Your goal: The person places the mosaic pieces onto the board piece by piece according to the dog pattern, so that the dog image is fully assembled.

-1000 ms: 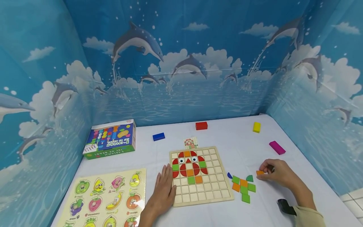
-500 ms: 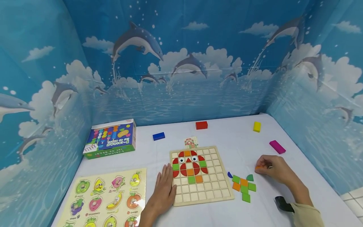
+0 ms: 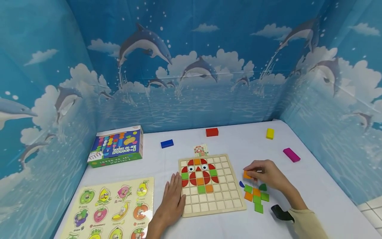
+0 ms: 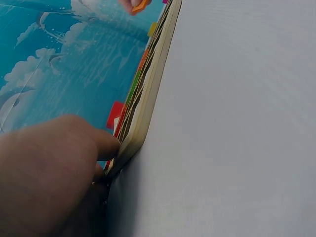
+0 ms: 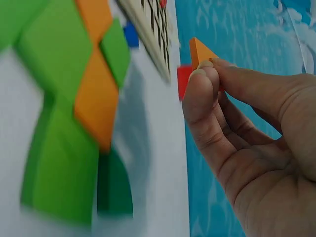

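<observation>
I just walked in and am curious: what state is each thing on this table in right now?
Right hand: pinches an orange tile, held above the table.
Orange tile: lifted, beside the grid board's right edge.
Left hand: flat, fingers against the board's left edge.
Grid board: partly filled, lower rows empty.
Loose tiles: lying clustered on the table.
Toy box: closed.
</observation>
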The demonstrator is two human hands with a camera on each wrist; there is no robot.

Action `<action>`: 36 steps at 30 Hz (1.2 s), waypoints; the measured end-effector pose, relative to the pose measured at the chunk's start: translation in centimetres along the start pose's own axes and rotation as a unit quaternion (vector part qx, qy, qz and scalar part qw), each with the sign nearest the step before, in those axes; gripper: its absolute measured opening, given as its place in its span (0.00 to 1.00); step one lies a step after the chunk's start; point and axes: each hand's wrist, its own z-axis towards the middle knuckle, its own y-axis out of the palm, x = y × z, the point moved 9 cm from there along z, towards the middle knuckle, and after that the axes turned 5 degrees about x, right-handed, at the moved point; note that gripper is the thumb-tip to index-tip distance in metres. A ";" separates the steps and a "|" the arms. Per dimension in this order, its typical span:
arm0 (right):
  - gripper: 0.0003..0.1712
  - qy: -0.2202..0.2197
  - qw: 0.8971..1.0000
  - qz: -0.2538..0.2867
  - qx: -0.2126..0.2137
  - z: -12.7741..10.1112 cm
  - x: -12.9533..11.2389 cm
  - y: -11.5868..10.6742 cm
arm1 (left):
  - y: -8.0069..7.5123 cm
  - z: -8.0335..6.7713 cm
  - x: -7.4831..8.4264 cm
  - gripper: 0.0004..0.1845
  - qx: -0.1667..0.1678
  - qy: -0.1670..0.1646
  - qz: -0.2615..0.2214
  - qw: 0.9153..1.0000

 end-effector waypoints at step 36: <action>0.04 -0.089 0.992 -0.002 -0.084 2.8 -5.8 10.9 | 0.1 0.1 0.0 0.38 -0.002 -0.005 0.007 1.000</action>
